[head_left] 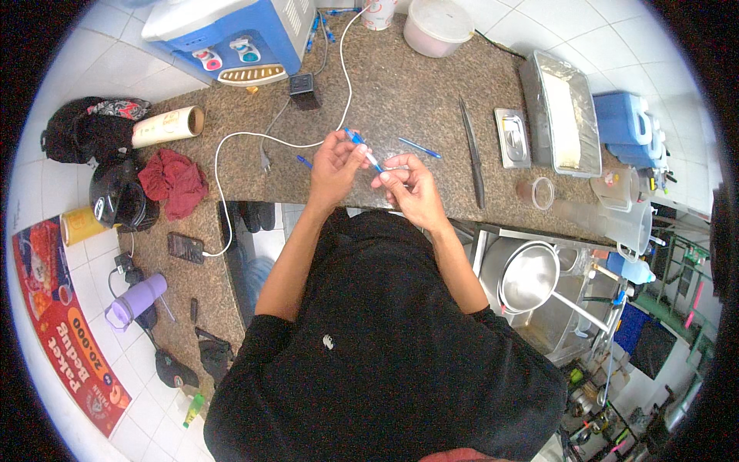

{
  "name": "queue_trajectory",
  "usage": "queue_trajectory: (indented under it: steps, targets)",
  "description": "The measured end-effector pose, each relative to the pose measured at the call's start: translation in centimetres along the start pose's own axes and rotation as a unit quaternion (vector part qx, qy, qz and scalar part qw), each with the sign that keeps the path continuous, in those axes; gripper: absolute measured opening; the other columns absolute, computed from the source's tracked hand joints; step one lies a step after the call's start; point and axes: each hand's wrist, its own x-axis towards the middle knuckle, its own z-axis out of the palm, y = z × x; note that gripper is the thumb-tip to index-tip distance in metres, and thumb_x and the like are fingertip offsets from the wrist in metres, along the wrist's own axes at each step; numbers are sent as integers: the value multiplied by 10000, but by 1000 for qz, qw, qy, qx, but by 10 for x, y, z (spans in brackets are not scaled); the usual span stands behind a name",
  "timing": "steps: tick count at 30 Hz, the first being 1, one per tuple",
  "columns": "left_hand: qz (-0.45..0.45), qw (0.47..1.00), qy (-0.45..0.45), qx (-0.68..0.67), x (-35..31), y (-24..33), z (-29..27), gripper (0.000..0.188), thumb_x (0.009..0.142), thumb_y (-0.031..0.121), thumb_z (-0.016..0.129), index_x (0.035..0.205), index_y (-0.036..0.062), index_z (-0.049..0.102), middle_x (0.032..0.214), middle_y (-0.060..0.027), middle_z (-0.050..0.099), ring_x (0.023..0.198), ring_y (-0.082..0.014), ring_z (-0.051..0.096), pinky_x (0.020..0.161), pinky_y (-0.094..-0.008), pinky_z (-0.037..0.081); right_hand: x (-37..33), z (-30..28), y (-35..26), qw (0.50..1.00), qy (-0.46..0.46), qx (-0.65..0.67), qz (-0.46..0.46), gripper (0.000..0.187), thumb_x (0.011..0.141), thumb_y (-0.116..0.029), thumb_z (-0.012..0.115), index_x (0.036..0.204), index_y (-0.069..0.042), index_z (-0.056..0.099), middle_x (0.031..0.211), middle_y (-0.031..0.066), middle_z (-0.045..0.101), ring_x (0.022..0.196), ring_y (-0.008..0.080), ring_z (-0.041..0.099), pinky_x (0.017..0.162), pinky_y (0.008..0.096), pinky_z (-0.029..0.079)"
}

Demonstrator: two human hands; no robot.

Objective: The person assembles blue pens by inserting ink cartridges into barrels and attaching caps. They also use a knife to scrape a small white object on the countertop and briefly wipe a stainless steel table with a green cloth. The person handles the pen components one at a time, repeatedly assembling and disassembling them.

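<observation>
Over the speckled stone counter (269,185), both my hands hold a slim blue-and-white pen (369,157), tilted down to the right. My left hand (336,165) is closed round its upper part, where a blue end pokes out above the fingers. Thumb and fingers of my right hand (409,185) pinch its lower blue end. A thin blue pen piece (419,147) lies on the counter beyond my right hand. Beside my left hand lies a small blue piece (305,162), perhaps a pen cap. My fingers partly hide the held pen.
A knife (473,158), a steel lidded pan (512,138) and a plastic cup (536,192) stand to the right. A white cable (231,138) runs to a phone (186,248) at left. Behind stands a water dispenser (239,38). The sink (554,323) holds steel bowls.
</observation>
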Motion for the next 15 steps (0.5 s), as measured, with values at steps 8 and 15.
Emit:
queue_trajectory:
  steps: [8,15]
  targets:
    - [10,1000,-27,12,2,-4,-8,194,965,85,654,1109,7,552,971,-87,687,849,-139,665,787,-277,551,6,2,7,997,30,-55,-41,126,993,-112,609,1068,-48,530,868,81,743,601,61,541,529,239,447]
    - [8,999,-52,8,0,2,-7,139,957,82,663,1050,6,592,962,-89,698,850,-135,669,795,-284,553,13,-6,3,996,0,85,32,107,1010,-147,590,1049,-58,545,891,122,741,572,61,511,514,223,436]
